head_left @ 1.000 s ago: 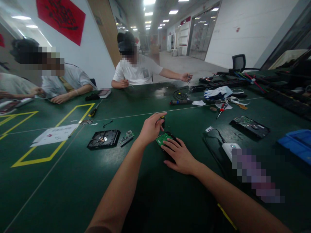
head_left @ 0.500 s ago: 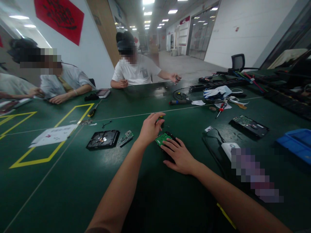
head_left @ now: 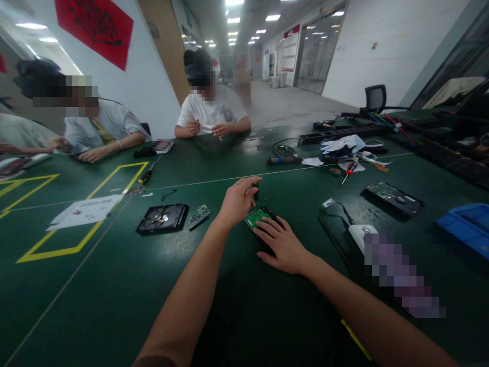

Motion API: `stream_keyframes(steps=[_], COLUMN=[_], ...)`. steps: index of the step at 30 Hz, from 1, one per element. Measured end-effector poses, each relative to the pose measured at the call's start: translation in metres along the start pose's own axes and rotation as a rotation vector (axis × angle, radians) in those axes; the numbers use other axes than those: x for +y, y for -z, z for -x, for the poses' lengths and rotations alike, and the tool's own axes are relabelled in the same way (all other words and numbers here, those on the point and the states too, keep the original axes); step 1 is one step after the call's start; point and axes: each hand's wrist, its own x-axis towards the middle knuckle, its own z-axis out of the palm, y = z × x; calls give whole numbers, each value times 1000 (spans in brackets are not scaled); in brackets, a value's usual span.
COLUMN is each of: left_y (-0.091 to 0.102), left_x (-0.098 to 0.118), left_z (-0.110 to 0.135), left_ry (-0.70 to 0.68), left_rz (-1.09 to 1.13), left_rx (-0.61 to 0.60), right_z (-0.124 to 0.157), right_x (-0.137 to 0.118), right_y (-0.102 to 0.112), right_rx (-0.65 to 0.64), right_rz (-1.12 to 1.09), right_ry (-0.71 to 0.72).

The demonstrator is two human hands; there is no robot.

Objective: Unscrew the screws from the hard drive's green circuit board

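Two hands work a hard drive (head_left: 267, 229): left hand (head_left: 237, 201) gripping a screwdriver (head_left: 255, 189), right hand (head_left: 284, 244) flat, circuit board (head_left: 256, 217) still attached.

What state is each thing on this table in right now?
Left hand: grip closed on small screwdriver, upright.
Right hand: flat, pressing on hard drive.
Hard drive: green circuit board facing up.
Second drive: lying opened beside loose circuit board.
Third drive: board side up, untouched.
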Motion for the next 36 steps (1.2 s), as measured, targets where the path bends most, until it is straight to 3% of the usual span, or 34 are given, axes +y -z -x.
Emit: stream_keyframes(steps=[5,10,13,19,21,28,36], left_y=[-1,0,2,7,7,7,3], left_x=[2,3,2,7,6,-6,1], left_z=[0,0,0,1,1,-1,-1], left_ry=[3,-3,8,-29,-22,14,-34], left_rz=[-136,-137,-75,91,105,-9,-223], left_rx=[99,110,62,-156,-170,-37,85], right_z=[0,0,0,1,0,0,0], right_x=[-1,-1,-1,0,0,0,1], right_y=[1,2,2,2,3,1,2], right_rx=[3,-9,-13,-7,-9,1,-11], right_rz=[0,-5,-9,-6,-6,-7,-3], right_ry=[-2,-5,-3,-3,0,0,-6])
